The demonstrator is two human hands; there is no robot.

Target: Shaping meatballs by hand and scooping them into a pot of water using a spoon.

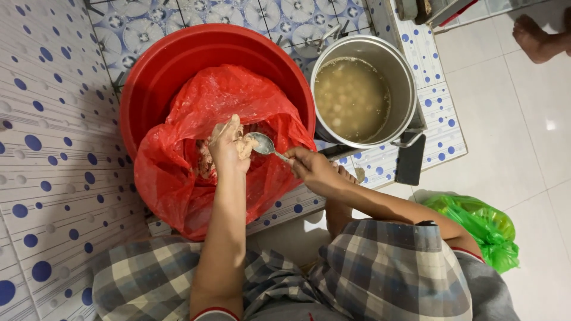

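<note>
Blue-dotted tiles (41,178) are covering the left and centre of the frame, where a red basin (178,65) is sitting, lined with a red plastic bag (178,172); right of it a steel pot (404,77) is holding cloudy broth, and a green bag (482,226) is lying at lower right; at centre the left hand (228,145) is squeezing pale paste (244,147) in a closed fist against a metal spoon (264,144), which the right hand (312,169) is gripping by its handle

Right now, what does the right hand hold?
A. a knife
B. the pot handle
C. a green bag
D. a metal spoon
D: the right hand grips a metal spoon, its bowl against the paste held in the left hand over the red bag.
</note>
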